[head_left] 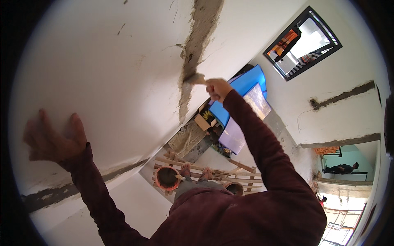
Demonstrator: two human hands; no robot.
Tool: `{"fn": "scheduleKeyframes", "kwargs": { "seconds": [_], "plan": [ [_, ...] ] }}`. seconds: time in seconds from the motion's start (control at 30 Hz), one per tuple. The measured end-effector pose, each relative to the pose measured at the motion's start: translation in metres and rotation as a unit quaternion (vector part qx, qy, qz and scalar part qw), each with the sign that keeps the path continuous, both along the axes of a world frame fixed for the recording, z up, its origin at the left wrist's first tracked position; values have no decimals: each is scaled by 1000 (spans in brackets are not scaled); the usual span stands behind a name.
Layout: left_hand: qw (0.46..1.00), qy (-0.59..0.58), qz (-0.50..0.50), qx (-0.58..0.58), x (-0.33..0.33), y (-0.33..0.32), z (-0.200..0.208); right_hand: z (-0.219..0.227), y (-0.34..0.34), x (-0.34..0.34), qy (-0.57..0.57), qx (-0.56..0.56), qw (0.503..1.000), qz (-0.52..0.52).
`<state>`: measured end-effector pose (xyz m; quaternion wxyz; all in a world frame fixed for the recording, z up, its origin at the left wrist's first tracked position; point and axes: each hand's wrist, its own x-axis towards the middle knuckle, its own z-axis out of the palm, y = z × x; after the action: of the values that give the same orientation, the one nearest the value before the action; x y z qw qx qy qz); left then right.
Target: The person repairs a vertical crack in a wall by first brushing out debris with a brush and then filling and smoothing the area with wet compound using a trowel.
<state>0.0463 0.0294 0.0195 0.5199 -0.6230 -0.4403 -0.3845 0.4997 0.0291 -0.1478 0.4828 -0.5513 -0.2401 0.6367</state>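
My right hand (218, 89) is closed around the handle of what looks like a flat brush (197, 78). The brush's end meets a rough grey mortar strip (204, 24) that runs down the white wall (111, 78). To the left, my left hand (57, 137) is raised at the wall, fingers spread and slightly blurred, with nothing in it. Whether its palm presses the wall I cannot tell. Below, by my feet, an orange bucket (156, 180) holds grey mortar, and a light handle sticks out at its rim.
My bare feet (185, 169) stand on a platform of wooden slats (221, 174). Another bucket (234, 187) is partly hidden by my body. Blue sheeting (246, 82) and a cardboard box (202, 122) lie along the wall. A dark-framed window (303, 43) is at right; a person (340, 168) is farther off.
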Motion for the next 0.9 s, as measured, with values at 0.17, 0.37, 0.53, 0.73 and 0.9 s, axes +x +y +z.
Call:
{"fn": "scheduleKeyframes", "kwargs": {
  "seconds": [0.17, 0.37, 0.53, 0.73, 0.9],
  "plan": [
    [1000, -5, -5, 9, -3, 3, -4, 147, -7, -1, -19, 94, 994, 61],
    [999, 30, 14, 18, -20, -4, 3, 186, -57, -8, -104, 170, 978, 69],
    [997, 52, 50, 31, -21, 2, -4, 0, -61, 18, -156, 18, 988, -5],
    [989, 124, 17, 75, -28, 12, -4, -334, -19, -3, -77, -167, 982, 28],
    [991, 116, -12, 70, -24, 24, -8, -435, 6, -20, 247, -69, 959, -120]
  ]
}}
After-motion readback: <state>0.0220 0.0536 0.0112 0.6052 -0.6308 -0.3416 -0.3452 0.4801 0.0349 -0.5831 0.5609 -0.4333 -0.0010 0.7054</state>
